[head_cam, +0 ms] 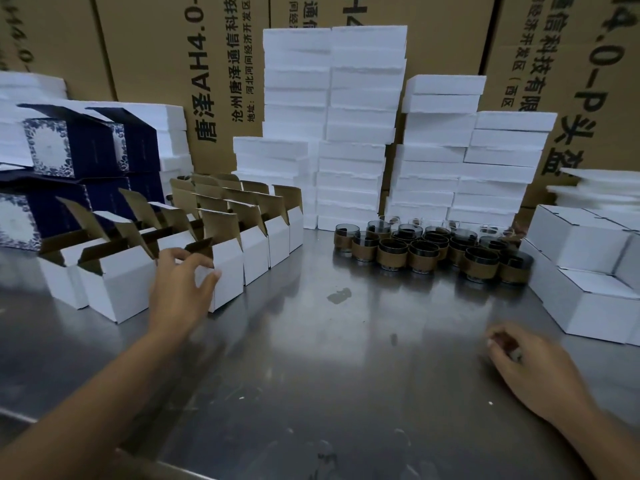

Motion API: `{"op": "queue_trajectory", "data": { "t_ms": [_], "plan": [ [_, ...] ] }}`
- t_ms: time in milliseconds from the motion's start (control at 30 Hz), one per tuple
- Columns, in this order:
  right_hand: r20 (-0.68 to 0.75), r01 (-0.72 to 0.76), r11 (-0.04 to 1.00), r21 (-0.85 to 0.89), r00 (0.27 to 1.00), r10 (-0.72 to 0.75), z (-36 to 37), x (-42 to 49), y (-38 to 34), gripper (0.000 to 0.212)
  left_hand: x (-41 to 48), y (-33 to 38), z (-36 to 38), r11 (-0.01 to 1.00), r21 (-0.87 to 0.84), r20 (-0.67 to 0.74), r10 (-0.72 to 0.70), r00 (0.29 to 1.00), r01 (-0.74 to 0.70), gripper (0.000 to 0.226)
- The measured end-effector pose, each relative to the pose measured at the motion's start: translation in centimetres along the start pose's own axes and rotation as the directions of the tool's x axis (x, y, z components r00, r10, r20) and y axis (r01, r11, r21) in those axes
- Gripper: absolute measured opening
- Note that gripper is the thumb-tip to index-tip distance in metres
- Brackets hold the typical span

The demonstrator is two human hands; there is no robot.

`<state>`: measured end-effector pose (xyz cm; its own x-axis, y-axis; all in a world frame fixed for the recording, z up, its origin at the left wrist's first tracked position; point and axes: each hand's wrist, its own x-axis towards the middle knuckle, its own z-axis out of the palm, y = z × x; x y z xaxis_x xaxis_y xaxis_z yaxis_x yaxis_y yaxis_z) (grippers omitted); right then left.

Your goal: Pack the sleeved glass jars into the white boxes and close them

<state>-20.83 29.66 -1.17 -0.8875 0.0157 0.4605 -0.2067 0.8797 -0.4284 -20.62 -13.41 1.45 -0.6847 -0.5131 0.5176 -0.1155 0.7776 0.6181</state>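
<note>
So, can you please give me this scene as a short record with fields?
left hand: grips open white box, left rows
right hand: loosely curled over steel table, nothing visible in it
sleeved jars: upright cluster, centre right, not yet packed
closed white boxes: stacked at right edge
background: white foam stacks, blue boxes, brown cartons

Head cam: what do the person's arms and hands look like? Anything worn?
Nothing worn shows: left hand and right hand ungloved, left forearm and right forearm unsleeved to the frame's edge, no watch or bands. The right hand is motion-blurred, so rings cannot be ruled out.
</note>
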Motion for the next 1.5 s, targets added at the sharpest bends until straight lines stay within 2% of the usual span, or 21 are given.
{"op": "queue_trajectory", "data": {
  "t_ms": [133,267,433,567,733,833,1133,1333,1500],
  "plan": [
    [0.021,-0.010,1.000,0.008,1.000,0.009,0.1,0.1,0.1,0.021,-0.8,2.2,0.1,0.980,0.038,-0.035,0.197,0.980,-0.195,0.018],
    [0.034,-0.042,0.999,0.014,0.999,0.042,0.2,0.0,0.0,0.019,-2.6,6.7,0.9,0.909,-0.009,-0.047,0.416,0.908,-0.417,0.014],
    [0.044,-0.043,0.998,0.050,0.998,0.041,0.0,0.0,-0.1,0.016,-7.1,13.7,3.6,0.820,-0.106,-0.034,0.563,0.826,-0.563,0.008],
    [0.033,0.001,0.997,0.075,0.999,-0.003,-0.2,0.1,-0.1,0.016,-10.0,17.1,6.5,0.753,-0.089,0.008,0.656,0.755,-0.652,0.009],
    [0.038,0.036,0.996,0.085,0.999,-0.039,0.0,0.4,0.1,0.022,-11.8,18.9,9.2,0.777,-0.103,0.103,0.629,0.771,-0.621,0.021],
    [0.043,0.039,0.994,0.103,0.998,-0.044,0.1,0.5,0.5,0.028,-12.8,19.9,9.9,0.770,-0.116,0.099,0.637,0.764,-0.627,0.016],
    [0.050,0.078,0.988,0.134,0.995,-0.085,0.3,0.7,0.7,0.021,-13.3,20.5,11.5,0.785,-0.151,0.096,0.617,0.781,-0.601,0.012],
    [0.031,-0.048,0.966,0.254,0.999,0.042,1.1,2.7,1.8,0.022,-13.2,20.5,11.8,0.789,-0.205,0.047,0.600,0.799,-0.580,0.037],
    [-0.023,-0.144,0.952,0.271,0.987,0.156,1.7,8.7,3.6,0.020,-13.1,20.7,12.0,0.822,-0.319,0.020,0.504,0.863,-0.472,0.025]
  ]
}}
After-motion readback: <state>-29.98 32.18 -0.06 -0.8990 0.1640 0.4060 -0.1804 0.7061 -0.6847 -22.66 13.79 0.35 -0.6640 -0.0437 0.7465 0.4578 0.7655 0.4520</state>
